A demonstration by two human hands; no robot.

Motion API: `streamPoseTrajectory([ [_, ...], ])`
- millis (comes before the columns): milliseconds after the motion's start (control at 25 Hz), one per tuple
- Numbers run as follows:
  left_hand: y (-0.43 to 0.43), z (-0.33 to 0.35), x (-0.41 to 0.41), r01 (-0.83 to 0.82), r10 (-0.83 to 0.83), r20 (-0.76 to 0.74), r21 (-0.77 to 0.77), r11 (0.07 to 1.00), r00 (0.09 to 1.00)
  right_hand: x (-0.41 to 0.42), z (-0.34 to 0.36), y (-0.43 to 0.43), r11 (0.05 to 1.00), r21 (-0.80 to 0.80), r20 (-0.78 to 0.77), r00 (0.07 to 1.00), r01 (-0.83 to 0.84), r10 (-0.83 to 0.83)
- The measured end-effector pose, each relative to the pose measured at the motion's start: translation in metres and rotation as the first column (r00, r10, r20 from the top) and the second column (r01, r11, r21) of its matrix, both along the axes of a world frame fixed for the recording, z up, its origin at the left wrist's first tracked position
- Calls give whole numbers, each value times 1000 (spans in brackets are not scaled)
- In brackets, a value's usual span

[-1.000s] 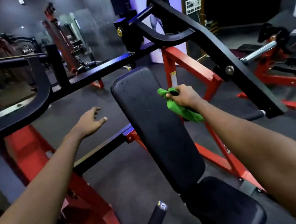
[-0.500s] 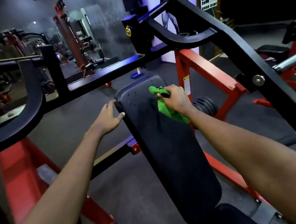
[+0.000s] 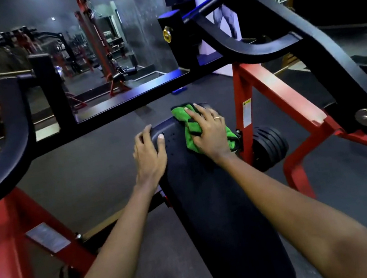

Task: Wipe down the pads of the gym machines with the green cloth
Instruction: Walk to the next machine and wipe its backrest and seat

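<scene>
A long black back pad (image 3: pixel 212 206) of a red and black gym machine slopes away from me in the middle of the view. My right hand (image 3: pixel 210 132) lies flat on the green cloth (image 3: pixel 191 129), pressing it against the pad's upper right end with the fingers spread. The cloth bunches under the palm and sticks out at both sides. My left hand (image 3: pixel 150 153) grips the pad's upper left edge, thumb on the face and fingers curled over the rim.
Black lever arms (image 3: pixel 123 100) of the machine cross above the pad, with red frame posts (image 3: pixel 266 92) to the right and lower left. A stack of black weight plates (image 3: pixel 270 146) sits right of the pad. Mirrors and other machines stand behind.
My right hand moved up to the top of the pad and flattened on the cloth. My left hand came in from the air and took hold of the pad's left edge.
</scene>
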State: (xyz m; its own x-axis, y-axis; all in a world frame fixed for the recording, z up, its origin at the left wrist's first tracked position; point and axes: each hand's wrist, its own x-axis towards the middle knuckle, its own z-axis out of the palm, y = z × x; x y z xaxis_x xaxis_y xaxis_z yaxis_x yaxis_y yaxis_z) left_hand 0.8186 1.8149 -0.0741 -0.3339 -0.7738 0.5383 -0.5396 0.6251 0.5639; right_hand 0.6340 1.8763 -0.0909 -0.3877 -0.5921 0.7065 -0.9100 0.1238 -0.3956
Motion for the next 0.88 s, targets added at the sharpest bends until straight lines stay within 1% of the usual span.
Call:
streamPoseTrajectory([
  [80, -1, -5, -4, -55, 54, -19, -36, 998, 998, -16, 3, -1, 998, -45, -3, 999, -36, 36],
  [120, -2, -5, -4, -71, 71, -12, -42, 997, 997, -21, 9, -3, 998, -51, 39, 999, -26, 28],
  [160, -2, -4, -4, -84, 84, -1, -43, 996, 996, -22, 15, -6, 998, -57, 121, 993, -6, 13],
  [240, 2, -2, -6, -116, 116, 6, -32, 993, 993, -17, 23, -9, 995, -95, 312, 950, 24, 7],
  [280, 5, -2, -9, -139, 139, 1, -30, 990, 990, -13, 20, -8, 993, -115, 343, 939, 25, 16],
  [320, 8, -2, -13, -169, 169, -12, -33, 985, 986, -9, 12, -4, 992, -128, 309, 950, 6, 34],
  [400, 12, -1, -20, -240, 238, -57, -31, 970, 970, -12, -12, 10, 987, -122, 122, 985, -107, 122],
  [440, 15, -2, -22, -261, 258, -75, -32, 965, 963, -20, -21, 16, 980, -109, 39, 984, -166, 172],
  [480, 17, -3, -24, -269, 265, -89, -39, 962, 960, -31, -23, 20, 975, -104, 4, 980, -196, 198],
  [520, 20, -5, -26, -278, 272, -102, -52, 959, 957, -42, -18, 18, 975, -107, 28, 980, -196, 199],
  [640, 21, -9, -34, -347, 332, -149, -87, 934, 931, -55, 4, 5, 985, -98, 236, 958, -141, 161],
  [680, 21, -10, -35, -362, 344, -158, -103, 926, 925, -52, 1, 6, 984, -108, 267, 950, -139, 164],
  [760, 22, -10, -37, -362, 341, -165, -119, 924, 925, -46, -24, 18, 983, -151, 309, 939, -108, 151],
  [880, 22, -10, -38, -361, 336, -190, -115, 925, 922, -37, -79, 53, 984, -158, 370, 919, -83, 137],
])
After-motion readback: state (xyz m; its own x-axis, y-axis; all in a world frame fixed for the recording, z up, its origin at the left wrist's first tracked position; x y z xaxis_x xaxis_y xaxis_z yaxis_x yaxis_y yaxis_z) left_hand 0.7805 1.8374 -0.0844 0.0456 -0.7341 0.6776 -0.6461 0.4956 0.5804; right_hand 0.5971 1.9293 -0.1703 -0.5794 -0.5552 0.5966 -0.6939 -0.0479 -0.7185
